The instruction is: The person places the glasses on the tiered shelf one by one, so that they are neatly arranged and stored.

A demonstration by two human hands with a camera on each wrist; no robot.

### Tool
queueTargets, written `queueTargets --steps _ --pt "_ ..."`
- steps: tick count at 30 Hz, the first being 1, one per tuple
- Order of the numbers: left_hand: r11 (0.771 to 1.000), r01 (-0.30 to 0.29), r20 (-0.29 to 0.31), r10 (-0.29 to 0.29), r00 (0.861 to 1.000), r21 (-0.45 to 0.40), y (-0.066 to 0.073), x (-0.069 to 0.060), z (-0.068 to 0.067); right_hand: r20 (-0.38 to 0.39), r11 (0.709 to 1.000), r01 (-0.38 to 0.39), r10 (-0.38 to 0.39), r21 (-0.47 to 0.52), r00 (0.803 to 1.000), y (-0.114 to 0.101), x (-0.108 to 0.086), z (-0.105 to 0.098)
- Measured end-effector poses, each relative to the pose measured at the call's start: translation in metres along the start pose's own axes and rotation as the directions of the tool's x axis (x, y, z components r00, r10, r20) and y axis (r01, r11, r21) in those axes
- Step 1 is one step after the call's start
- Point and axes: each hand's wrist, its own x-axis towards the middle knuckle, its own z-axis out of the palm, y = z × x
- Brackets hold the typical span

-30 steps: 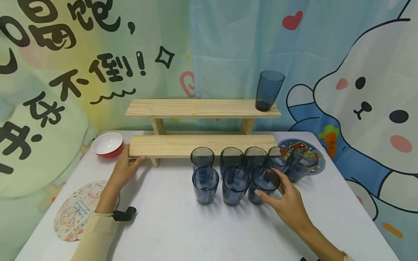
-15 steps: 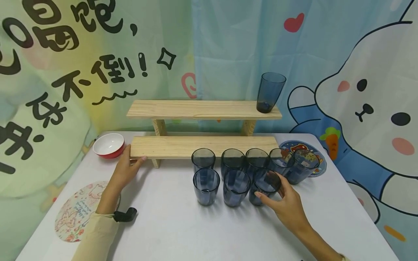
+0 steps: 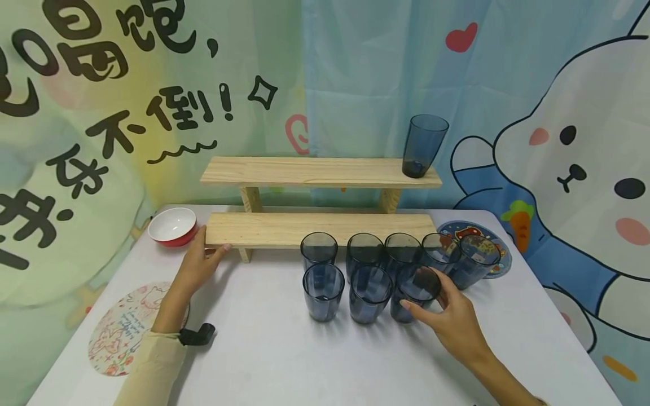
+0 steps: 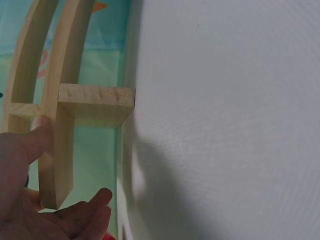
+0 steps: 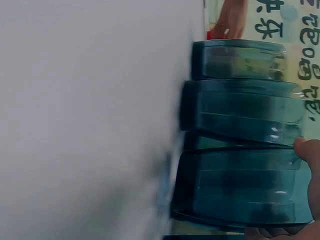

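In the head view my left hand (image 3: 195, 268) holds the left end of the lower wooden shelf board (image 3: 315, 228); the left wrist view shows the thumb (image 4: 41, 137) on the board's edge and fingers around its end. My right hand (image 3: 452, 316) grips the front-right blue glass (image 3: 413, 293) near its rim, thumb on the near side, fingers behind. Beside it in the front row stand two more glasses (image 3: 369, 296), (image 3: 323, 293). Several glasses (image 3: 442, 251) form a row behind, in front of the lower board. In the right wrist view the thumb (image 5: 307, 150) touches the gripped glass (image 5: 240, 185).
One glass (image 3: 424, 146) stands at the right end of the upper board (image 3: 304, 172). A red-and-white bowl (image 3: 172, 225) is left of the shelf. A round patterned mat (image 3: 119, 338) lies at the left and a blue one (image 3: 500, 265) behind the right glasses.
The whole head view has shifted slightly, moving the scene a little right and down. Both hands keep the same hold, and no glass has visibly moved on the table.
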Motion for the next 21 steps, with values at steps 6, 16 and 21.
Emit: queueTargets --steps 6,16,21 --pt "1.0 0.006 0.004 -0.006 1.0 -0.002 0.001 -0.001 0.001 0.029 0.999 -0.012 0.013 -0.039 1.0 -0.023 -0.001 -0.018" --pt "1.0 0.005 0.008 -0.005 1.0 0.012 0.003 -0.001 0.001 0.088 0.989 0.125 -0.119 -0.073 0.989 -0.083 0.019 -0.056" --pt "1.0 -0.006 0.01 0.006 1.0 0.008 0.003 -0.001 0.0 0.082 0.976 0.205 -0.199 -0.078 0.977 -0.117 0.046 -0.066"
